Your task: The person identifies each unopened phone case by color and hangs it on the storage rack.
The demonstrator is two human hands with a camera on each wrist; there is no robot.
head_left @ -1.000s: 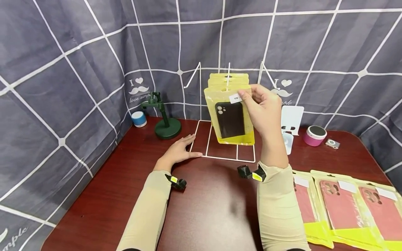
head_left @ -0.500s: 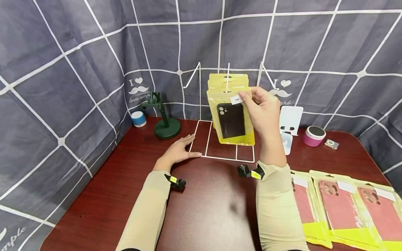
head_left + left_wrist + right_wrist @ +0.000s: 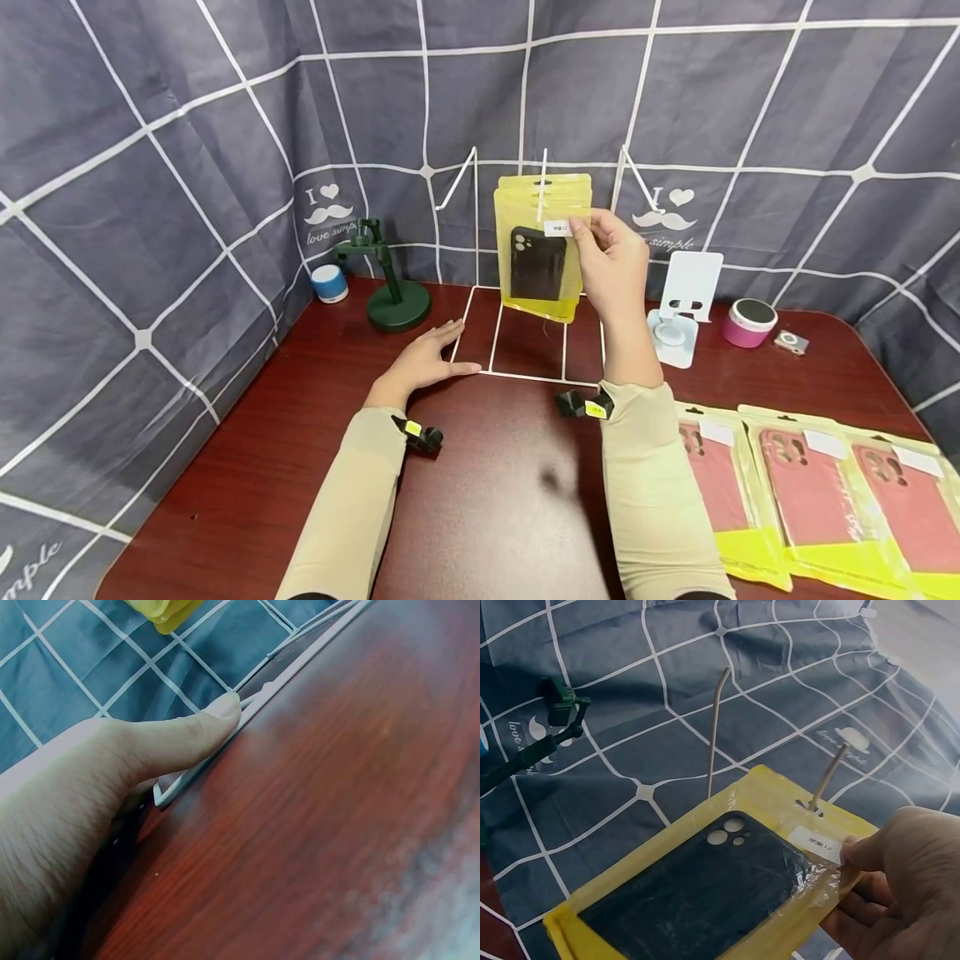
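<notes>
Right wrist view: your right hand [image 3: 900, 892] pinches the black case's yellow pouch [image 3: 705, 892], already threaded on the rack's middle hook [image 3: 826, 778] but not released. Your left hand [image 3: 429, 360] lies flat, steadying the rack base [image 3: 525, 377]; red cases [image 3: 813, 492] wait on the table.

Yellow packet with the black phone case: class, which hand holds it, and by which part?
The right hand pinches the yellow packet at its upper right edge, beside the white label. The left hand holds nothing.
</notes>
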